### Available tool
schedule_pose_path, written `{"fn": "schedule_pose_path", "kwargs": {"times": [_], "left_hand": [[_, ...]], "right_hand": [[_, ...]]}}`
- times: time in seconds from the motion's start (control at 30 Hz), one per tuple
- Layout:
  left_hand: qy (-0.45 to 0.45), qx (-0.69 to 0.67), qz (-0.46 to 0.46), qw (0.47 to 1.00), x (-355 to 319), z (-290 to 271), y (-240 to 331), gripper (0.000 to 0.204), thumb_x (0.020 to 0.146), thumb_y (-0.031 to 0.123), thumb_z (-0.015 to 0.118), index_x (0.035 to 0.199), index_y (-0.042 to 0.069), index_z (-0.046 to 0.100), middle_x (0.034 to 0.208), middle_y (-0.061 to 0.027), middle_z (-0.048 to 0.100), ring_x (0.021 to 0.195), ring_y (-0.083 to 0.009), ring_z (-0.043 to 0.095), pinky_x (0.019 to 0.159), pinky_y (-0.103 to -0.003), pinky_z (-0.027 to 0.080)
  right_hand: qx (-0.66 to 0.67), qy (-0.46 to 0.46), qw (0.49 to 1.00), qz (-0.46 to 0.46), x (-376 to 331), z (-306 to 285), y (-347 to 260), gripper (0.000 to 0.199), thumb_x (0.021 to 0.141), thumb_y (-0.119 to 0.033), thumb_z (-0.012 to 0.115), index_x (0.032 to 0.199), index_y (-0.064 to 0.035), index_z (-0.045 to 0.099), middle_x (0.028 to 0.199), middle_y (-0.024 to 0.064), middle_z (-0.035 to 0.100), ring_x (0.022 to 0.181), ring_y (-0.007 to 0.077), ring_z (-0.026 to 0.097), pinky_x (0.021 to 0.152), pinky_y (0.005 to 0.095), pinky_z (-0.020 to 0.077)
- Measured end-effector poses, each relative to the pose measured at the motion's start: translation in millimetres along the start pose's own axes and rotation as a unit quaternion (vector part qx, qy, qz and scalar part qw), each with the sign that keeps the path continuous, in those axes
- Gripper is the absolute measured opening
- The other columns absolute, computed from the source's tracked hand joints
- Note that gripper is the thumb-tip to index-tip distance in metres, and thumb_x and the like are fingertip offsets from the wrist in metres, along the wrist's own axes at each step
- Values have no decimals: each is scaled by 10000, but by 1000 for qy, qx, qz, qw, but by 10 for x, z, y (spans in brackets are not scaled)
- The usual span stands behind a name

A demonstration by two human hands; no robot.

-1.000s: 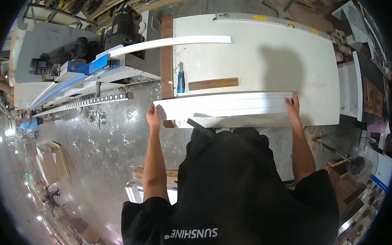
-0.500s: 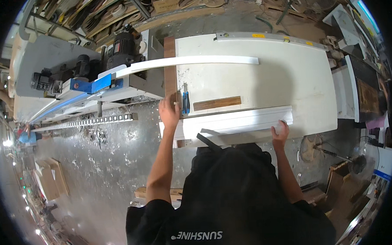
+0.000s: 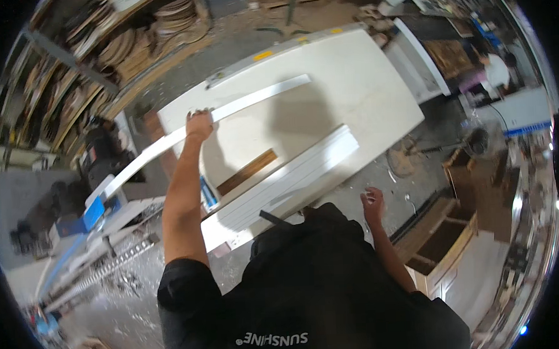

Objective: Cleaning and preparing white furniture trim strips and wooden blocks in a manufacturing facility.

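Note:
My left hand [image 3: 199, 124] is closed over a long, narrow white strip [image 3: 260, 97], its fingers over the strip's far edge. The strip runs from the machine at the left onto a white-topped table [image 3: 375, 89]. My right hand [image 3: 373, 205] holds nothing; its fingers are loosely bent and apart, off the table's near edge. A white grooved board [image 3: 292, 177] lies along that near edge, in front of my body. Beyond it sit a brown wood-grain strip [image 3: 248, 171] and a blue utility knife [image 3: 208, 193], partly hidden by my left forearm.
A grey spirit level [image 3: 286, 48] with yellow labels lies along the table's far edge. The machine with a blue part [image 3: 94, 210] stands at the left. Racks of curved wood pieces [image 3: 176, 20] are at the back. A wooden cabinet [image 3: 438, 242] stands at the right; another person [image 3: 496, 71] is beyond.
My left hand has moved from near the grooved board to the long white strip and closed on it. My right hand has left the grooved board. The view has turned.

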State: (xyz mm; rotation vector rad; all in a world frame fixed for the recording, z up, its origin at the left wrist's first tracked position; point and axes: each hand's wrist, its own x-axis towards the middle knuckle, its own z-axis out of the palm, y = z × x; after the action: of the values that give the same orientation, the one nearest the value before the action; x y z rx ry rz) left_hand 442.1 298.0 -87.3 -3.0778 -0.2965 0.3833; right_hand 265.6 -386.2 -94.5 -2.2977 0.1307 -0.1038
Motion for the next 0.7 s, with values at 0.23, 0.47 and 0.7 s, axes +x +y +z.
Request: {"fn": "schedule_pose_path", "kwargs": {"times": [0.23, 0.47, 0.7], "left_hand": [[-34, -166, 37, 985, -650, -312, 1178, 721, 915, 707, 700, 1215, 51, 716, 1130, -223, 779, 1067, -425, 750, 909, -547, 600], [54, -215, 0, 975, -1794, 357, 1256, 571, 1016, 620, 644, 1022, 60, 750, 891, -215, 764, 849, -436, 753, 749, -561, 579], [163, -241, 95, 952, -2406, 679, 1329, 251, 1013, 310, 730, 1014, 60, 745, 982, -193, 732, 926, -424, 706, 797, -523, 560]], "right_hand": [[-18, 7, 989, 146, -491, -256, 285, 367, 912, -149, 825, 1251, -69, 710, 1268, 139, 676, 1058, 281, 702, 904, 413, 580], [-132, -103, 984, -54, -48, 144, -247, 843, 797, -364, 914, 1504, -81, 551, 1547, 180, 533, 1483, 388, 462, 1248, 514, 382], [-168, -291, 892, -302, 626, 749, -1180, 1152, 687, -418, 967, 1653, -136, 406, 1735, 146, 330, 1615, 400, 283, 1330, 553, 261]]}}
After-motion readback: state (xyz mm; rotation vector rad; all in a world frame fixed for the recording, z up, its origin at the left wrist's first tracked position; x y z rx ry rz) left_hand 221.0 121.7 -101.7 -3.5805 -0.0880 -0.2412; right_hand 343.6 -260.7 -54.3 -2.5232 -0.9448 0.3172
